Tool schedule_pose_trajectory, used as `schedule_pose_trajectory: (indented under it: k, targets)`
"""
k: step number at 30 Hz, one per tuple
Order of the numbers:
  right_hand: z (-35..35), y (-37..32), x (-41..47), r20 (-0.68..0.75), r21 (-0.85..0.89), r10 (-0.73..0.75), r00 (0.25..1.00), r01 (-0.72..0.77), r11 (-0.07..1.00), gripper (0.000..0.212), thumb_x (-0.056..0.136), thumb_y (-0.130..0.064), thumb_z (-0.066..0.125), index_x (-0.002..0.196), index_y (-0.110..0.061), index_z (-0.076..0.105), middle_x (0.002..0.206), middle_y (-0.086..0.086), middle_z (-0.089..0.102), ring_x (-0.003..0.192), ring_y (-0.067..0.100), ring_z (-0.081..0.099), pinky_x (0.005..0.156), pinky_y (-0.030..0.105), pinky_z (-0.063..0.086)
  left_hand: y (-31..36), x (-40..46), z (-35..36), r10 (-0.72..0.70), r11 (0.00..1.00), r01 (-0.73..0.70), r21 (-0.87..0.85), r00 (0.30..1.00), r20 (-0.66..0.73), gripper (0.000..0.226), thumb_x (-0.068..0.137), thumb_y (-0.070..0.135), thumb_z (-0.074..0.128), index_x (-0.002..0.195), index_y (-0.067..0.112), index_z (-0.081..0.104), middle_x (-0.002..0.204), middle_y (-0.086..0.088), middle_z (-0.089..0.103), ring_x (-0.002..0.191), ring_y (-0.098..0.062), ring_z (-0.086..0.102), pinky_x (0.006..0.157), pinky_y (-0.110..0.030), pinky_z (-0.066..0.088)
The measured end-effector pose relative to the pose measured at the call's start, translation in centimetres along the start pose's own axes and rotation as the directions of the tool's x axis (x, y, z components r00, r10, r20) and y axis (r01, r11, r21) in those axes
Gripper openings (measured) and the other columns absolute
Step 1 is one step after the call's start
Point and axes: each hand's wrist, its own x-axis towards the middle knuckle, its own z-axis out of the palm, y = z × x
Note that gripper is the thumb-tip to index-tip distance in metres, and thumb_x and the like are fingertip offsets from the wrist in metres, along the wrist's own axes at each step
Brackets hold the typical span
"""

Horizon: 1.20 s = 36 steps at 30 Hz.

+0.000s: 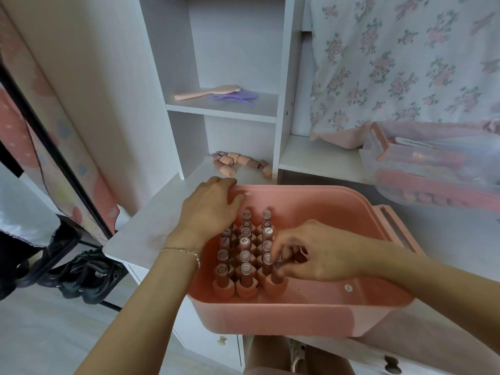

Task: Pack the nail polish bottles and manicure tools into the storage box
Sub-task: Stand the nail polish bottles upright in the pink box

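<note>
A pink storage box (319, 307) sits on the white desk in front of me. Several pink nail polish bottles (244, 259) stand upright in rows in its left half. My right hand (311, 253) reaches into the box and pinches the cap of a bottle (276, 282) at the front right of the rows. My left hand (211, 204) rests on the box's far left rim, fingers relaxed over the edge. More nail polish bottles (238, 162) lie loose on the low shelf behind the box.
A pink hairbrush (205, 92) and a purple comb (232, 98) lie on the upper shelf. A clear lid with a pink handle and tray of manicure tools (433, 169) sits at the right. Floral cloth hangs behind it. Black shoes (89, 274) lie on the floor left.
</note>
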Motion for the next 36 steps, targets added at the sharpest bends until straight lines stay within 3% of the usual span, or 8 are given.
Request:
schedule_pose_trajectory:
  k: [3,7,12,21,26,32,36]
  targets:
    - [0.7,-0.1,0.4,0.008,-0.092,-0.043,0.999,0.044,0.995,0.012,0.082,-0.033,0.064,0.092,-0.027,0.063,0.069,-0.023,0.049,0.067,-0.006,0.049,0.064,0.012,0.04,0.0,0.1,0.0,0.006,1.0,-0.006,0.002,1.0,0.0,0.042,0.092,0.041,0.043,0.13,0.024,0.048,0.134,-0.001,0.049,0.122,-0.024,0.045,0.094,-0.037,0.038]
    - [1.1,-0.3,0.5,0.011,-0.241,-0.137,0.991,0.136,0.961,0.02,0.083,-0.036,0.061,0.097,-0.022,0.062,0.084,-0.011,0.056,0.073,0.001,0.043,0.069,0.023,0.042,-0.1,0.2,0.0,0.009,1.0,-0.009,0.001,1.0,-0.003,0.04,0.092,0.04,0.043,0.128,0.024,0.05,0.133,-0.001,0.05,0.122,-0.024,0.045,0.093,-0.035,0.038]
    - [1.2,-0.4,0.5,0.011,-0.294,-0.195,0.981,0.189,0.937,0.02,0.086,-0.031,0.058,0.1,-0.017,0.062,0.09,-0.005,0.059,0.076,0.0,0.036,0.07,0.018,0.033,-0.1,0.2,0.0,0.001,1.0,-0.001,-0.002,1.0,0.001,0.038,0.091,0.041,0.043,0.123,0.023,0.053,0.129,-0.002,0.051,0.119,-0.026,0.046,0.089,-0.035,0.038]
    - [1.4,-0.5,0.6,0.035,-0.343,-0.194,0.98,0.194,0.919,0.02,0.089,-0.031,0.053,0.101,-0.016,0.058,0.094,-0.001,0.06,0.084,0.011,0.05,0.073,0.025,0.04,-0.1,0.2,0.0,-0.008,1.0,0.008,-0.006,1.0,0.003,0.039,0.091,0.042,0.044,0.124,0.022,0.052,0.129,-0.003,0.052,0.119,-0.026,0.047,0.089,-0.035,0.038]
    - [1.5,-0.3,0.7,0.046,-0.401,-0.237,0.97,0.235,0.885,0.023,0.091,-0.031,0.05,0.109,-0.017,0.055,0.097,0.0,0.06,0.086,0.014,0.052,0.069,0.023,0.036,0.0,0.2,0.0,-0.013,1.0,0.013,-0.009,1.0,0.008,0.041,0.091,0.042,0.044,0.127,0.023,0.05,0.132,-0.002,0.05,0.12,-0.026,0.046,0.091,-0.036,0.038]
    - [1.3,-0.4,0.8,0.031,-0.31,-0.128,0.991,0.131,0.942,0.032,0.087,-0.035,0.057,0.117,-0.026,0.049,0.076,-0.017,0.043,0.062,0.0,0.037,0.062,0.021,0.03,0.1,0.1,-0.2,-0.012,1.0,0.012,-0.008,1.0,0.014,0.042,0.091,0.043,0.044,0.128,0.024,0.05,0.132,-0.002,0.049,0.121,-0.026,0.045,0.091,-0.035,0.037]
    - [1.1,0.0,0.3,-0.019,-0.207,-0.056,0.998,0.051,0.977,0.029,0.082,-0.044,0.06,0.1,-0.031,0.041,0.068,-0.015,0.045,0.06,-0.003,0.043,0.057,0.017,0.033,0.2,0.0,-0.2,-0.005,1.0,0.005,-0.01,1.0,0.012,0.041,0.091,0.042,0.044,0.127,0.023,0.05,0.131,-0.003,0.05,0.12,-0.026,0.045,0.09,-0.035,0.038]
